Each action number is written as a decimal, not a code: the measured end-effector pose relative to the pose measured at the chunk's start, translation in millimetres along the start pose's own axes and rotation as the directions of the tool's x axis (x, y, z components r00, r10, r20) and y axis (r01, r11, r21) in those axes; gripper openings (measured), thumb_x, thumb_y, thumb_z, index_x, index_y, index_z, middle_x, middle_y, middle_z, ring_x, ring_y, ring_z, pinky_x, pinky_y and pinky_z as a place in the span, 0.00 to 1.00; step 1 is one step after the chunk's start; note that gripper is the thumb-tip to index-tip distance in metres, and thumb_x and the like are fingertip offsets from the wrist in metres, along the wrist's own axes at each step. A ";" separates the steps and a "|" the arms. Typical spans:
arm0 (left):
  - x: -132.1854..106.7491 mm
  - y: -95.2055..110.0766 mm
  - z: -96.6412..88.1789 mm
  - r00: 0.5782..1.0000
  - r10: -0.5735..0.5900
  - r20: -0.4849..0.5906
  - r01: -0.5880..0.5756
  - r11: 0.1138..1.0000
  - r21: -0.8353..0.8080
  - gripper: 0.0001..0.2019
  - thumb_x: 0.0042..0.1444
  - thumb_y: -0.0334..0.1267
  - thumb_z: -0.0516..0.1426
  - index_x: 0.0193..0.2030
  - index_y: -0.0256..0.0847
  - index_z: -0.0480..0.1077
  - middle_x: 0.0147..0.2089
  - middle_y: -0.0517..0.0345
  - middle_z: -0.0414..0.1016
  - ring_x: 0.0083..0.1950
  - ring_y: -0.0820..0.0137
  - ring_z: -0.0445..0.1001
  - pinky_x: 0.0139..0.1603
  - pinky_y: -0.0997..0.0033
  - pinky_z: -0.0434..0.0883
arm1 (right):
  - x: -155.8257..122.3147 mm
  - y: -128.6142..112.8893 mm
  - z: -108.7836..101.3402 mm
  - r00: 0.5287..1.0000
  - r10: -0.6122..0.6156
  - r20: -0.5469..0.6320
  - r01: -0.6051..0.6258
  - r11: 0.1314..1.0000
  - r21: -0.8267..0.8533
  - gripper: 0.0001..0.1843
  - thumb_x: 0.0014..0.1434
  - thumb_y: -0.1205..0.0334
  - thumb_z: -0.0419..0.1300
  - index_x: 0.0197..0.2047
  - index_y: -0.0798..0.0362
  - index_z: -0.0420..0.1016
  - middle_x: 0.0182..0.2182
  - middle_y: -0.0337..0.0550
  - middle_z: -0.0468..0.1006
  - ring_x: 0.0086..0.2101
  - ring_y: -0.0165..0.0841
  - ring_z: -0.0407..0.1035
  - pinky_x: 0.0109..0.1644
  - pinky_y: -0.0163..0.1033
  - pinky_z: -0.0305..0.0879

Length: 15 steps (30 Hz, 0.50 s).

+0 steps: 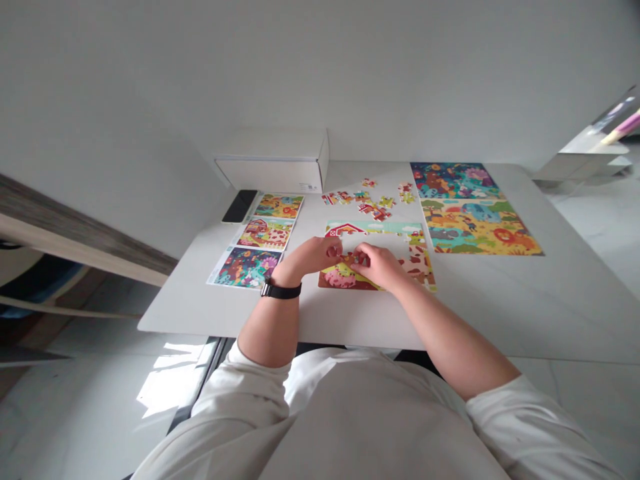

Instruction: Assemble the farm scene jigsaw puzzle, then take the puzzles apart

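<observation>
A partly assembled farm puzzle (400, 235) lies on the white table (500, 300) in front of me. Both hands rest on its near middle. My left hand (313, 257), with a black watch on the wrist, has its fingers curled and pinched at a puzzle piece (350, 259). My right hand (377, 263) meets it, fingers pressed down on the same spot. How much of the piece each hand holds is hidden. Several loose pieces (373, 200) lie scattered just beyond the puzzle.
Two finished puzzles (470, 207) lie to the right. A sheet with three reference pictures (260, 240) lies at the left, beside a black phone (240, 205). A white box (275, 160) stands at the table's far edge against the wall.
</observation>
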<state>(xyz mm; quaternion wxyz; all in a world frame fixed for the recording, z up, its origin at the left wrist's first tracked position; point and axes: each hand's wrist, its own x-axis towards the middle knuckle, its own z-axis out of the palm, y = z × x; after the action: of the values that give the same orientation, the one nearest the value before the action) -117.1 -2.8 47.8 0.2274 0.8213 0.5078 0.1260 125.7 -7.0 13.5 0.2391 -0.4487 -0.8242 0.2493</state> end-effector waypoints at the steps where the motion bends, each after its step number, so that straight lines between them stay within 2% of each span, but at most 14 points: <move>1: 0.2 -1.0 0.5 1.000 0.001 -0.002 -0.001 1.000 0.007 0.05 0.63 0.36 0.61 0.44 0.44 0.78 0.41 0.57 0.85 0.40 0.66 0.81 0.40 0.72 0.70 | 0.3 -0.4 0.3 1.000 -0.001 0.000 0.001 1.000 -0.011 0.11 0.64 0.59 0.73 0.48 0.48 0.79 0.37 0.41 0.86 0.36 0.37 0.78 0.40 0.38 0.64; 7: 2.7 -4.8 3.2 0.999 0.041 -0.024 -0.038 0.994 0.103 0.07 0.64 0.39 0.62 0.46 0.43 0.80 0.44 0.54 0.85 0.42 0.64 0.81 0.44 0.69 0.72 | 2.3 -1.4 1.3 0.999 -0.037 0.003 0.037 0.993 -0.110 0.10 0.66 0.59 0.72 0.48 0.49 0.79 0.40 0.44 0.86 0.42 0.41 0.78 0.46 0.42 0.68; 15: 5.4 -7.8 9.5 0.998 0.049 -0.031 -0.044 0.988 0.145 0.07 0.65 0.39 0.63 0.46 0.42 0.81 0.47 0.51 0.84 0.47 0.62 0.81 0.48 0.67 0.73 | 5.0 2.2 5.3 0.998 -0.052 0.030 0.057 0.975 -0.214 0.10 0.67 0.59 0.71 0.49 0.50 0.80 0.44 0.49 0.85 0.48 0.43 0.76 0.55 0.45 0.69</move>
<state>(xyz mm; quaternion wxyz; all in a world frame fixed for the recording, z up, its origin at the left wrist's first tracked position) -116.5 2.7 35.6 0.1557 0.8450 0.5000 0.1084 121.4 -2.8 8.9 0.1860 -0.4463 -0.8611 0.1575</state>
